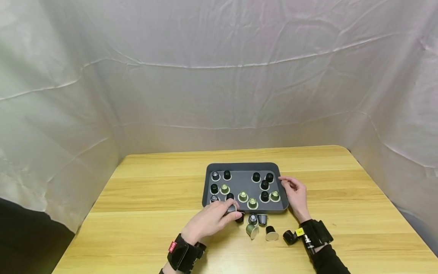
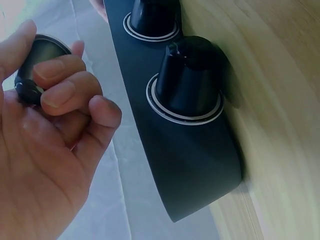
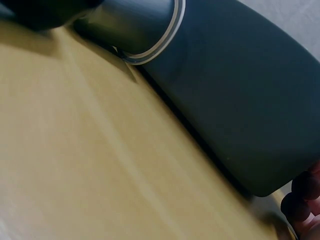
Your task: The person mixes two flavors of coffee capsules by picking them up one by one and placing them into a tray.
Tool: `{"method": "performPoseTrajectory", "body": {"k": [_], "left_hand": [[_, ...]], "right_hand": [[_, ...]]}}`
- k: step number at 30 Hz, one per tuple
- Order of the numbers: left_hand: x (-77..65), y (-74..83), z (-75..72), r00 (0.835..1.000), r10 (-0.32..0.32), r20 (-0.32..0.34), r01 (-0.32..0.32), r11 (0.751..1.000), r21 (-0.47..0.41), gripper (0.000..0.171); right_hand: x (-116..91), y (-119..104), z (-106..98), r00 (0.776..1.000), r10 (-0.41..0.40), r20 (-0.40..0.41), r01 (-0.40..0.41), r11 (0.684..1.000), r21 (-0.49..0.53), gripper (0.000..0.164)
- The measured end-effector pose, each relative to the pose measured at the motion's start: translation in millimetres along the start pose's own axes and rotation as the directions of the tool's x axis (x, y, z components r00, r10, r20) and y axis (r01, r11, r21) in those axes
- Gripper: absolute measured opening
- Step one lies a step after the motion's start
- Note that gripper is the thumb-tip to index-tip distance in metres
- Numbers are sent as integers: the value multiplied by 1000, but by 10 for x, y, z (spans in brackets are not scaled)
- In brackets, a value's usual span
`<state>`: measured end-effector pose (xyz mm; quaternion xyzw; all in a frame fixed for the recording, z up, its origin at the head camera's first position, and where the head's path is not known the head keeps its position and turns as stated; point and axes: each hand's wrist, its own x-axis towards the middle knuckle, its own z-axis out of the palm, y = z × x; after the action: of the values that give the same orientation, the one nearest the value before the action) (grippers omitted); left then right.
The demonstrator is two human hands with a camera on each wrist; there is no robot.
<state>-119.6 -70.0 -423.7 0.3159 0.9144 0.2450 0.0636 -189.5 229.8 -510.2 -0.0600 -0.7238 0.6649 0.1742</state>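
Note:
Between the thumb and fingers of my left hand (image 1: 208, 221) is a dark grey coffee capsule (image 1: 231, 209), held above the near edge of a grey tray (image 1: 243, 179). The left wrist view shows this capsule (image 2: 50, 50) partly covered by the fingers. Black capsules (image 1: 265, 185), green capsules (image 1: 243, 196) and silver-grey capsules (image 1: 215, 175) stand upside down on the tray, rims down. At the tray's right rim is my right hand (image 1: 297, 198), its fingertips touching the edge. In the right wrist view only a few dark fingertips (image 3: 300, 197) show by the tray corner.
In front of the tray several loose capsules lie on the wooden table (image 1: 143, 224): a green one (image 1: 252, 230), a black one (image 1: 270, 230), a grey one (image 1: 262, 219) and others. Pale sheeting (image 1: 219, 95) hangs behind the table and at both sides.

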Motion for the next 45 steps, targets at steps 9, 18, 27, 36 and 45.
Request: {"method": "performPoseTrajectory", "body": {"k": [9, 18, 27, 36, 45], "left_hand": [[7, -22, -7, 997, -14, -69, 16, 999, 29, 46], [19, -52, -23, 985, -68, -157, 74, 997, 33, 47], [32, -92, -31, 963, -92, -252, 103, 994, 30, 49], [92, -130, -90, 947, -88, -308, 90, 996, -6, 47], [217, -167, -173, 949, -53, -312, 74, 996, 55, 49]], "right_hand": [[2, 1, -3, 1000, 8, 2, -8, 1000, 1, 22], [8, 9, -7, 1000, 1, -1, -1, 1000, 7, 21], [-32, -123, -16, 999, 35, 21, -35, 999, -4, 22], [2, 9, -4, 1000, -10, 4, 10, 1000, 2, 21], [-11, -9, -3, 1000, -16, 1, 16, 1000, -5, 21]]}}
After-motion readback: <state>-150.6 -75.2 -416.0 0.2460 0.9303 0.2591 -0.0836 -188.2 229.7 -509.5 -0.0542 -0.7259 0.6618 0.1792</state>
